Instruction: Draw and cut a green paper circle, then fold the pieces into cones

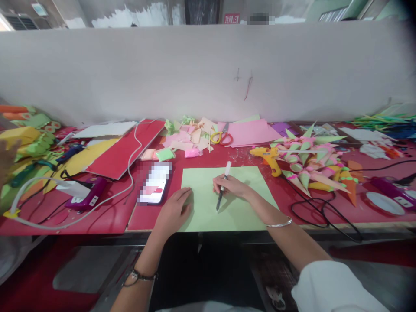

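Observation:
A sheet of light green paper (201,216) lies at the table's front edge. My right hand (234,186) grips a pen (220,200) with a white end, its tip down at the middle of the sheet. No marks can be made out on the paper. My left hand (173,210) rests over the sheet's left edge, thumb apart from the fingers, holding nothing. Just beyond it lies a phone (155,184) with a lit, blurred screen.
Yellow-and-red scissors (222,136) lie by paper scraps (191,134) and pink sheets (248,132). Right are a yellow glue gun (269,158) with a black cord and paper cones (308,160). Left are a purple power strip (87,195), a white cable and another person's hand (6,160).

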`<state>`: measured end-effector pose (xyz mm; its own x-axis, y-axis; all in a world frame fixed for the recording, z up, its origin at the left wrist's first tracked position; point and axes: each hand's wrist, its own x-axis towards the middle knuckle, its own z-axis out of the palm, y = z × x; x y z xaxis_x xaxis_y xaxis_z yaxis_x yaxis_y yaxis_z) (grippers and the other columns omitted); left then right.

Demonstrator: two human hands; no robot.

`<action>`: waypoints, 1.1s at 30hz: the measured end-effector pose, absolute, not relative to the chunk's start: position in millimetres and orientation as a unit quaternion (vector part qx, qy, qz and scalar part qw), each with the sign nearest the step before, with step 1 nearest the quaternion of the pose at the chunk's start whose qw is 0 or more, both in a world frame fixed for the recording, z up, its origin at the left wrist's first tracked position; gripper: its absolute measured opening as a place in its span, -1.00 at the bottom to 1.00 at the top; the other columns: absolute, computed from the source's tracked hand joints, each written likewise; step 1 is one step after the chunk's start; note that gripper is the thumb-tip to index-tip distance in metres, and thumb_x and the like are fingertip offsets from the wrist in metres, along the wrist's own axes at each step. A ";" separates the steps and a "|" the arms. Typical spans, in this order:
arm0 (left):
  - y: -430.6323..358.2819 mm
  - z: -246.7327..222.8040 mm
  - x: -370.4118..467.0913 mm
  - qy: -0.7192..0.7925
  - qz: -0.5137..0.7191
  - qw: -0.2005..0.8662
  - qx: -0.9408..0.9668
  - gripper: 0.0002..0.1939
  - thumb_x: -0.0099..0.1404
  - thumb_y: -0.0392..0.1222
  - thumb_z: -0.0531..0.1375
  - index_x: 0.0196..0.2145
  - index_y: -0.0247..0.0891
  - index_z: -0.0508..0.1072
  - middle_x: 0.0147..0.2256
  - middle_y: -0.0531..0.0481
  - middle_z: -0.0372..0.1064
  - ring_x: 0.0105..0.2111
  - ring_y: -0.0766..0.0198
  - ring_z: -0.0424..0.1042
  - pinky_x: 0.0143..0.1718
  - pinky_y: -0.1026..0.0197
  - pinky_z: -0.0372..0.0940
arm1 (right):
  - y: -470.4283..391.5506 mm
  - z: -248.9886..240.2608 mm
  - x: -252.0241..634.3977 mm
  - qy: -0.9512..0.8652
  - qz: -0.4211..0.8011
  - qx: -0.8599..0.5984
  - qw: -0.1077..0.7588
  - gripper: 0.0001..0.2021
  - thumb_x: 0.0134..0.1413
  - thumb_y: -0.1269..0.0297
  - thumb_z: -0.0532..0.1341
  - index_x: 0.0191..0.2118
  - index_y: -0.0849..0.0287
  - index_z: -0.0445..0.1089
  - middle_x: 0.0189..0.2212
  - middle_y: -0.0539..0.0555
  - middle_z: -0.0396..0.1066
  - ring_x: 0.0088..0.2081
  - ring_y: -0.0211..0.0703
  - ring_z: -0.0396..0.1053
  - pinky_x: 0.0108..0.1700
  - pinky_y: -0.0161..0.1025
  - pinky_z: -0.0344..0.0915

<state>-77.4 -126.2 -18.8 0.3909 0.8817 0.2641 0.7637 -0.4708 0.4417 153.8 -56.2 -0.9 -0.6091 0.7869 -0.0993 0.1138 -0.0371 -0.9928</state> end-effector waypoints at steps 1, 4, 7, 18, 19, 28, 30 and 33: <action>-126.1 -19.1 -77.4 0.498 0.239 0.124 0.824 -0.60 0.23 -0.25 -0.02 0.04 -0.28 0.26 0.03 -0.16 0.22 0.01 0.12 0.24 0.03 0.02 0.20 | -56.6 -0.3 153.8 -0.644 0.624 -0.353 0.266 -0.56 0.03 0.01 0.08 -0.67 0.25 0.28 -0.66 0.01 0.25 -0.59 -0.37 0.19 -0.64 -0.43 -0.01; -125.7 -20.1 -77.5 0.493 0.246 0.122 0.825 -0.60 0.23 -0.24 -0.01 0.04 -0.27 0.26 0.03 -0.16 0.23 0.00 0.12 0.25 0.03 0.01 0.20 | -57.8 1.3 153.7 -0.656 0.613 -0.356 0.261 -0.57 0.03 0.03 0.08 -0.65 0.26 0.30 -0.63 0.00 0.28 -0.63 -0.41 0.15 -0.62 -0.42 0.01; -125.5 -20.7 -77.8 0.492 0.246 0.122 0.826 -0.59 0.23 -0.25 0.00 0.04 -0.26 0.26 0.03 -0.16 0.23 0.01 0.11 0.24 0.03 0.01 0.20 | -58.3 2.1 153.3 -0.662 0.607 -0.356 0.259 -0.57 0.04 0.03 0.07 -0.65 0.26 0.29 -0.63 0.00 0.28 -0.64 -0.42 0.12 -0.62 -0.41 0.02; -126.1 -19.9 -77.3 0.499 0.244 0.130 0.822 -0.60 0.23 -0.24 0.00 0.04 -0.27 0.26 0.03 -0.15 0.22 0.01 0.11 0.24 0.04 0.03 0.19 | -58.9 3.7 153.2 -0.670 0.602 -0.351 0.255 -0.57 0.05 0.03 0.05 -0.62 0.27 0.31 -0.62 -0.01 0.25 -0.63 -0.41 0.15 -0.60 -0.41 0.05; -126.0 -20.1 -77.4 0.498 0.245 0.130 0.822 -0.59 0.22 -0.25 0.00 0.04 -0.27 0.26 0.03 -0.16 0.22 0.01 0.11 0.24 0.04 0.03 0.19 | -58.9 3.5 153.3 -0.671 0.603 -0.349 0.254 -0.57 0.05 0.03 0.05 -0.62 0.27 0.31 -0.62 -0.01 0.25 -0.63 -0.40 0.15 -0.60 -0.40 0.05; -126.3 -19.2 -77.4 0.501 0.240 0.133 0.821 -0.60 0.23 -0.24 -0.01 0.04 -0.28 0.26 0.04 -0.15 0.22 0.01 0.12 0.24 0.04 0.05 0.19 | -59.0 1.1 150.2 -0.676 0.590 -0.343 0.277 -0.64 0.05 0.06 0.10 -0.52 0.27 0.39 -0.60 -0.01 0.29 -0.60 -0.38 0.22 -0.51 -0.38 0.13; -126.3 -19.3 -77.3 0.500 0.235 0.129 0.823 -0.59 0.23 -0.26 -0.02 0.05 -0.29 0.25 0.04 -0.15 0.21 0.01 0.12 0.23 0.04 0.05 0.18 | -58.5 -1.3 147.9 -0.670 0.582 -0.350 0.300 -0.68 0.04 0.07 0.11 -0.44 0.25 0.40 -0.55 0.00 0.32 -0.54 -0.35 0.28 -0.47 -0.38 0.16; -126.0 -20.6 -77.4 0.499 0.231 0.123 0.826 -0.58 0.23 -0.31 -0.05 0.05 -0.29 0.23 0.05 -0.15 0.20 0.02 0.13 0.22 0.06 0.04 0.17 | -57.8 -4.4 146.9 -0.662 0.578 -0.354 0.321 -0.70 0.05 0.07 0.10 -0.38 0.23 0.40 -0.50 0.01 0.34 -0.48 -0.33 0.32 -0.42 -0.37 0.19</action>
<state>-77.4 -126.0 -20.6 0.3958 0.8808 0.2598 0.7669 -0.4726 0.4341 146.9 -57.8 -4.4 -0.5433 0.8394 0.0151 0.0981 0.0813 -0.9919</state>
